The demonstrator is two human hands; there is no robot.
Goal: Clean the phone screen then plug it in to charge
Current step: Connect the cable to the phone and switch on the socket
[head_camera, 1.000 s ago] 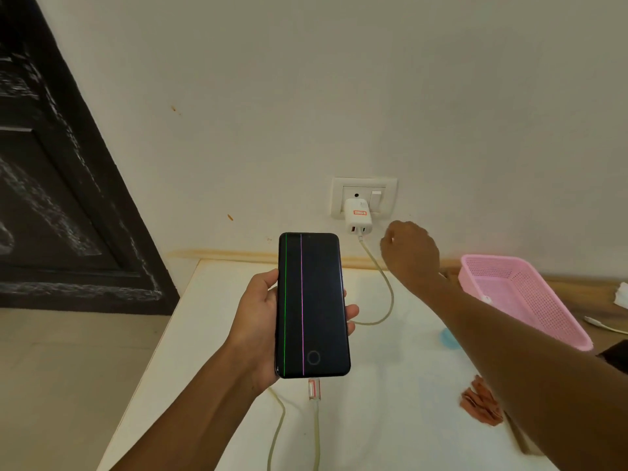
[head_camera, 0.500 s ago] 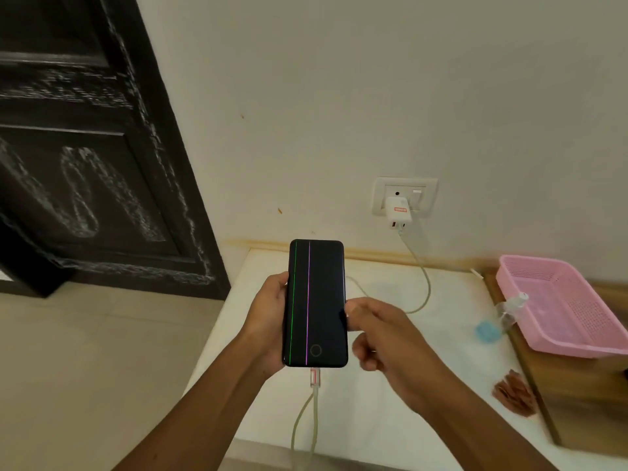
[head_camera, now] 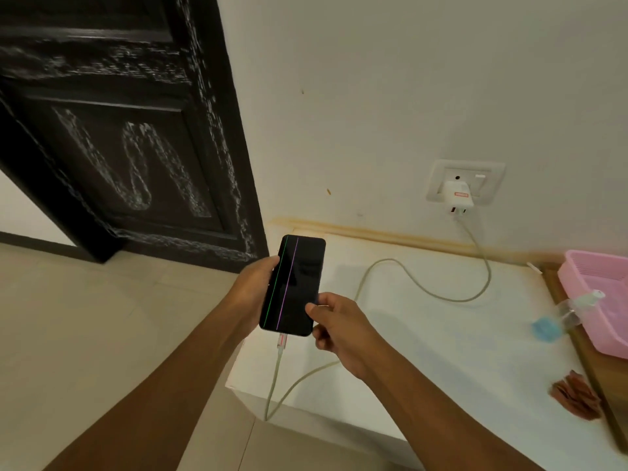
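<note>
holding the phone (head_camera: 292, 287) from its left edge, the left hand (head_camera: 258, 283) had its grip wrapped round the body, the dark screen facing up over the near left corner of the white surface (head_camera: 441, 351), likely so the display could be checked. a green and a purple line ran down the glass. the right hand (head_camera: 339, 329) pinched the phone's lower right edge, thumb on the screen, apparently steadying it. the cable (head_camera: 424, 294) was seated in the phone's bottom port and ran in a loop to the white charger (head_camera: 457, 197) in the wall socket (head_camera: 465, 181), so charging appeared set up. the charger bore a red label, its writing too small to read. a pink basket (head_camera: 598, 300) stood at the far right.
</note>
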